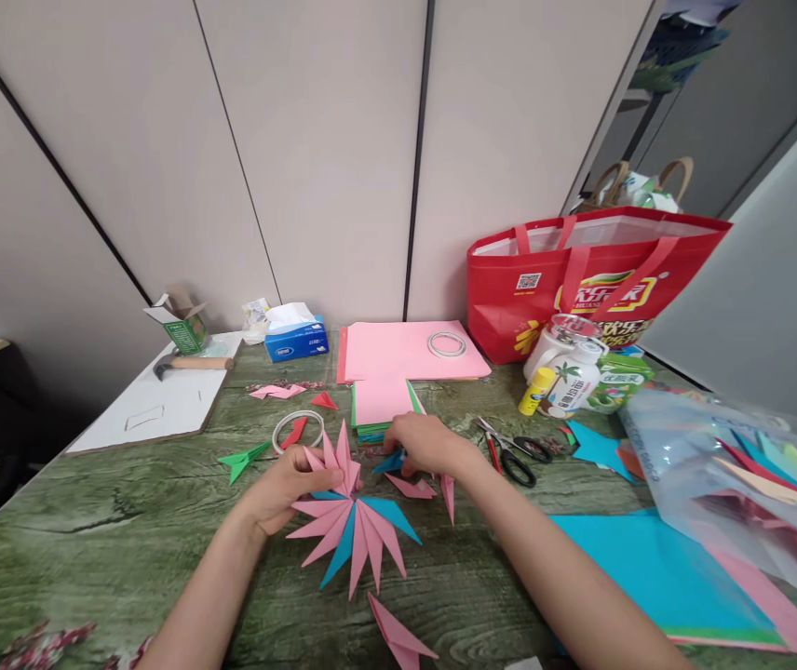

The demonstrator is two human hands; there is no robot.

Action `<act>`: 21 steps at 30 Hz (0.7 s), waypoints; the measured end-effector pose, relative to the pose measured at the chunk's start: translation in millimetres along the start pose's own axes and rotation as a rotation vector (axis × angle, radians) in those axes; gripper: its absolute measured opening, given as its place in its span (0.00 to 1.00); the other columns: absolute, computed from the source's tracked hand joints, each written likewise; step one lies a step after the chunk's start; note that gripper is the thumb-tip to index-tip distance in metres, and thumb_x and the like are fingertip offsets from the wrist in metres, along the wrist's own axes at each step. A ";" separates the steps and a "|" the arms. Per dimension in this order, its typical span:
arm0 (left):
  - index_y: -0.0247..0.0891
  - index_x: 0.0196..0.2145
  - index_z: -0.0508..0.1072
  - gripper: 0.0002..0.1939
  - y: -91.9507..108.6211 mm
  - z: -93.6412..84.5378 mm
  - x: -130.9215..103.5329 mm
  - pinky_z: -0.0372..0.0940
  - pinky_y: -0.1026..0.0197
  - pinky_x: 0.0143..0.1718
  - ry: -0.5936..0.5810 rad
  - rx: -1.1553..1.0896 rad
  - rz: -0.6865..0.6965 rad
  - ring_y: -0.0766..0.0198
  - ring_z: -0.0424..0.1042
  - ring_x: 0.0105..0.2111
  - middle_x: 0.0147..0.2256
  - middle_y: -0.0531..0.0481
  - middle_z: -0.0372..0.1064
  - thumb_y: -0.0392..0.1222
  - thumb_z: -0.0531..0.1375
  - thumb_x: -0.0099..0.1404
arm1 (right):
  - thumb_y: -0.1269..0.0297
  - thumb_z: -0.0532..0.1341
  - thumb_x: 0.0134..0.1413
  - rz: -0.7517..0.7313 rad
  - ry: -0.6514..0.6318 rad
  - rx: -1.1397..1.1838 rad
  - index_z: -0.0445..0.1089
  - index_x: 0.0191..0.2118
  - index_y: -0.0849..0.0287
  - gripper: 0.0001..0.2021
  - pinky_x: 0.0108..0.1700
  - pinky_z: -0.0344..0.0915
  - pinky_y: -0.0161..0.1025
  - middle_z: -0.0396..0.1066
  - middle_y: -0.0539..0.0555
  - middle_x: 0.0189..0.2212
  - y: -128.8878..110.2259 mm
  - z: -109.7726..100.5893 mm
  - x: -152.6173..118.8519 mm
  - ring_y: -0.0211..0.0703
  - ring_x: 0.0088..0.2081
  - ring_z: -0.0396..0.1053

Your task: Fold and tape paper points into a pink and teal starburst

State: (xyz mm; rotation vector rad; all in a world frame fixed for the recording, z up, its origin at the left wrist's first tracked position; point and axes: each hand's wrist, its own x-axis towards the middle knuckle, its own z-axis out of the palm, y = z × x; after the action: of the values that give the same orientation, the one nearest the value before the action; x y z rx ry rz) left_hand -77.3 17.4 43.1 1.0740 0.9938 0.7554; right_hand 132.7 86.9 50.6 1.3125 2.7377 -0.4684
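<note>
My left hand (pixel 293 489) is closed on the upper left of a star-shaped folded paper fan (pixel 360 540), mostly pink with a few blue points. My right hand (pixel 426 445) reaches over the table in front of the paper stack, its fingers curled down on a blue folded paper piece (pixel 390 462), which they partly hide. Close below that hand lie a pink folded piece (pixel 411 487) and another narrow pink piece (pixel 448 498). Nearer to me, a larger pink folded piece (pixel 398 635) rests below the fan.
A stack of coloured paper (pixel 381 405), pink sheets (pixel 398 349) and a tape roll (pixel 299 432) lie ahead. Scissors (pixel 514 456), a glue stick (pixel 536 391), a white jar (pixel 570 377) and a red bag (pixel 510 288) stand right. A hammer (pixel 195 364) lies left on a white board (pixel 154 405).
</note>
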 end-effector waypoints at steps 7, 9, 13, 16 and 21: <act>0.29 0.23 0.76 0.11 -1.9 2.7 0.7 0.63 0.62 0.27 0.052 0.011 -0.013 0.59 0.71 0.26 0.26 0.41 0.74 0.41 0.66 0.44 | 0.70 0.66 0.33 0.043 0.007 -0.002 0.72 0.37 0.58 0.17 0.31 0.58 0.33 0.72 0.57 0.35 1.8 4.9 0.2 0.47 0.37 0.68; 0.29 0.23 0.76 0.11 -1.7 4.4 -0.5 0.63 0.61 0.29 0.004 -0.015 0.009 0.58 0.71 0.27 0.26 0.41 0.74 0.42 0.66 0.44 | 0.67 0.66 0.35 0.002 0.059 0.046 0.72 0.36 0.58 0.15 0.31 0.58 0.33 0.72 0.56 0.33 4.1 6.4 0.9 0.47 0.35 0.68; 0.31 0.26 0.77 0.12 -2.0 6.0 -2.7 0.63 0.61 0.30 -0.093 -0.089 0.020 0.58 0.72 0.27 0.26 0.41 0.74 0.42 0.66 0.44 | 0.70 0.57 0.49 -0.102 0.338 0.210 0.71 0.33 0.60 0.07 0.36 0.57 0.32 0.72 0.55 0.32 -1.9 7.1 20.5 0.40 0.34 0.67; 0.31 0.27 0.77 0.13 -4.4 4.3 -2.5 0.63 0.61 0.30 -0.106 -0.119 0.016 0.56 0.72 0.29 0.27 0.40 0.74 0.42 0.67 0.43 | 0.74 0.54 0.50 -0.091 0.421 0.210 0.70 0.35 0.63 0.09 0.39 0.57 0.33 0.70 0.56 0.33 -15.3 8.5 53.7 0.41 0.36 0.66; 0.31 0.27 0.77 0.14 -8.0 0.5 -1.5 0.63 0.61 0.30 -0.105 -0.147 0.048 0.57 0.72 0.28 0.27 0.40 0.75 0.43 0.67 0.42 | 0.77 0.56 0.44 -0.135 0.362 0.191 0.70 0.38 0.62 0.14 0.40 0.58 0.33 0.68 0.59 0.39 -35.9 22.7 108.9 0.43 0.39 0.66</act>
State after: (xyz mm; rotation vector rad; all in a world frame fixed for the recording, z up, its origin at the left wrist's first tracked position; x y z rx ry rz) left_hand -77.2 13.3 36.0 1.0019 0.8136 0.7904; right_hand 34.6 140.6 16.8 1.3797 3.1635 -0.5642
